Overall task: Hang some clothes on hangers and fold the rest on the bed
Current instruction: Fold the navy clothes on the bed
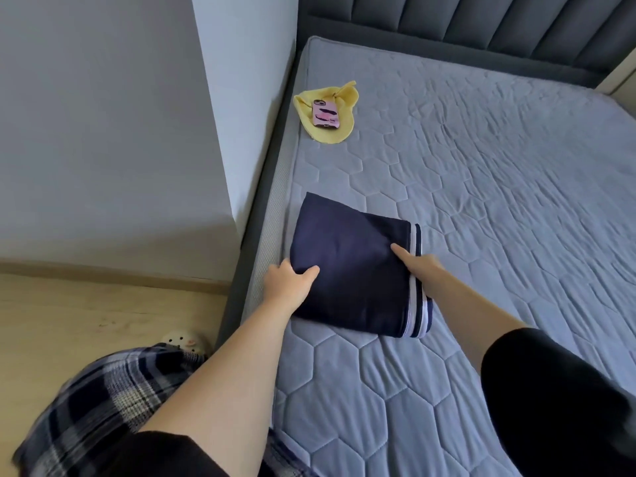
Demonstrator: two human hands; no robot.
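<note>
A folded navy garment [351,266] with white stripes along its right edge lies flat on the grey quilted mattress [481,208], near the bed's left side. My left hand [287,284] grips the garment's left edge, thumb on top and fingers underneath. My right hand [418,266] holds the striped right edge, with the thumb lying on the navy cloth and the fingers hidden below.
A yellow cloth [330,115] with a pink phone [325,113] on it lies near the mattress's far left corner. A dark padded headboard [481,32] runs along the back. A white wall [103,125] and wooden floor [86,325] are at left, with a pale shoe [184,340].
</note>
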